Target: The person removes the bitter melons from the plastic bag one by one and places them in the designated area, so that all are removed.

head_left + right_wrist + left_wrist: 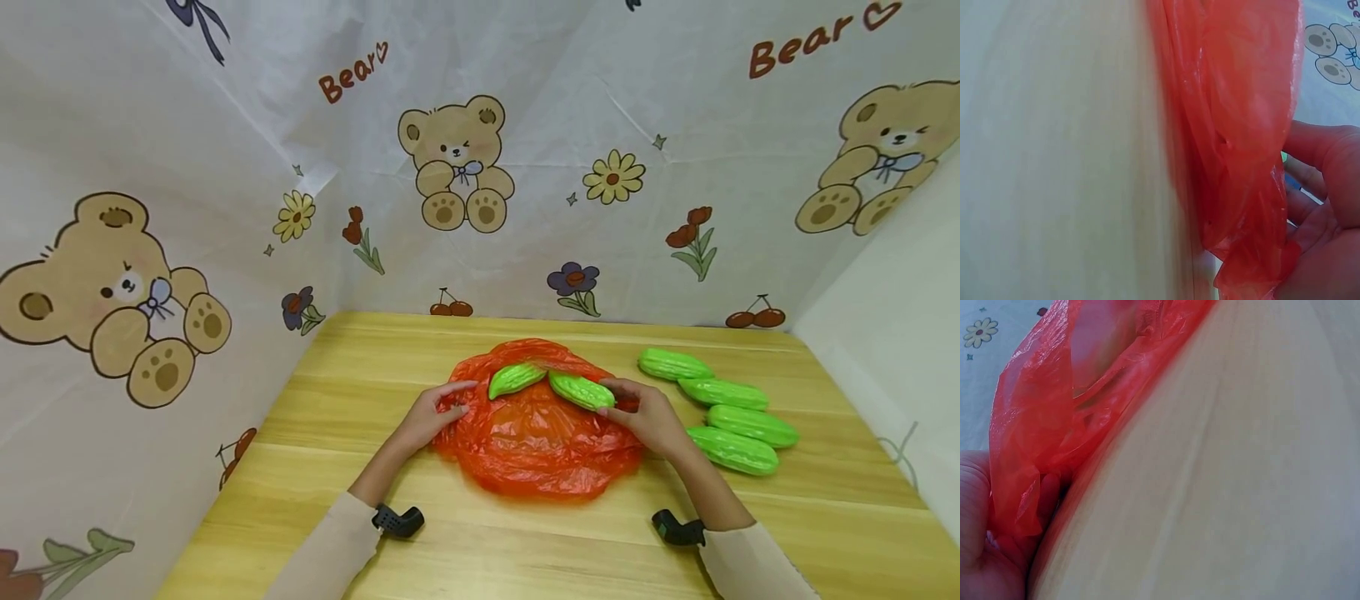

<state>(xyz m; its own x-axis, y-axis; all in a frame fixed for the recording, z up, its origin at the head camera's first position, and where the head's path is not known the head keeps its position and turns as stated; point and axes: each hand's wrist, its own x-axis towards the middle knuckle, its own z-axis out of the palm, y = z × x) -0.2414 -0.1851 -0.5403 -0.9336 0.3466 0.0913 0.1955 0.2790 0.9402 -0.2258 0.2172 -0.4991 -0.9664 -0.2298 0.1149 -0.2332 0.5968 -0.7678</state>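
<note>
A crumpled red plastic bag [540,467] lies on the wooden table with its mouth spread. Two bright green bitter melons [516,380] show at its far side, the right one angled down toward my right hand [654,418]. The thumb and forefinger of that hand hold this melon's right end; in the right wrist view, red film [1241,112] hides most of it. On the opposite side, my left hand [426,418] holds the bag's left edge, the film running between thumb and fingers in the left wrist view.
Several more bitter melons [752,425] lie in a loose row right of the bag, near my right forearm. A cloth wall [540,242] printed with bears and flowers rises behind the table [360,358] and along its left side. A white panel stands at the right.
</note>
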